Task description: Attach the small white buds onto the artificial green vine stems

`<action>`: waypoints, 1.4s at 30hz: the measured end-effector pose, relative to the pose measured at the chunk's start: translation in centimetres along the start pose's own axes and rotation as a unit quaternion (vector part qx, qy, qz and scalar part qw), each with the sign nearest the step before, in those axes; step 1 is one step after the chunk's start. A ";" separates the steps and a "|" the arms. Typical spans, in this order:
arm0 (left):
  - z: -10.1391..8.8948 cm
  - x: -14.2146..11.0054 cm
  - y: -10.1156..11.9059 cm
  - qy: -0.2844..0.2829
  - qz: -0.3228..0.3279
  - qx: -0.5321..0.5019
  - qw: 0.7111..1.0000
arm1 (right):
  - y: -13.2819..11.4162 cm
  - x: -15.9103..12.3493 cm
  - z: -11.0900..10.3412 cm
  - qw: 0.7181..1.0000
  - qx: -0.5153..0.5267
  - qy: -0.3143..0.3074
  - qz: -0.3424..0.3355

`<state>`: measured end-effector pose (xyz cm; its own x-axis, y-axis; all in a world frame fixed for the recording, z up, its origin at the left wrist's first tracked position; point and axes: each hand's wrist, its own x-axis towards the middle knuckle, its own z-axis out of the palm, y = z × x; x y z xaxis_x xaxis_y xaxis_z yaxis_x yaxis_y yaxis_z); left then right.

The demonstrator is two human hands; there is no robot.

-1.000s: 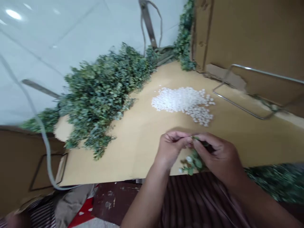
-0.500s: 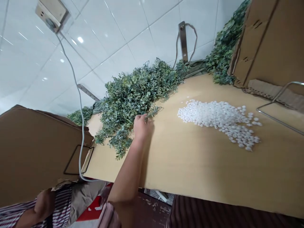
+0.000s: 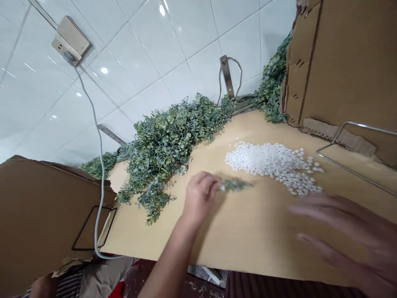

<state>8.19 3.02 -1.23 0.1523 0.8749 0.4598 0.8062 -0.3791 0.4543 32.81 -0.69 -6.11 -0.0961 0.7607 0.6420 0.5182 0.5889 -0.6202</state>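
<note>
My left hand (image 3: 200,196) is closed on a small green sprig (image 3: 235,184), held just above the wooden tabletop (image 3: 248,231) beside the pile of green sprigs (image 3: 169,138). My right hand (image 3: 347,236) comes in from the lower right, blurred, with its fingers spread and nothing in it. It hovers near the heap of small white beads (image 3: 276,163) lying on the table ahead of both hands.
A cardboard box (image 3: 344,62) stands at the back right with a metal wire frame (image 3: 356,165) before it. Another cardboard box (image 3: 40,223) is at the left, with a grey cable (image 3: 101,165) hanging past it. The wall is white tile. Someone's striped sleeve (image 3: 66,283) shows at the bottom left.
My left hand has drawn a sprig out of the green pile and brought it toward me and rightward. My right hand has come back into view at the lower right.
</note>
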 end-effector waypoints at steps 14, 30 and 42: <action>4.1 -1.7 4.4 -0.084 -0.218 -0.403 0.885 | -0.3 1.0 1.4 0.956 0.180 -0.074 0.218; 6.1 -3.3 5.6 -0.197 -0.234 -0.376 0.875 | 1.6 -0.4 0.1 0.857 0.337 0.065 0.383; 4.2 -2.8 4.3 -0.336 -0.205 -0.354 0.848 | 1.0 0.0 -1.0 0.773 0.428 0.114 0.454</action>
<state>13.62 0.23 -3.71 0.4260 0.8608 -0.2784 0.3606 0.1207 0.9249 34.17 -0.40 -6.26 0.1807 0.9560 -0.2311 -0.4772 -0.1202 -0.8705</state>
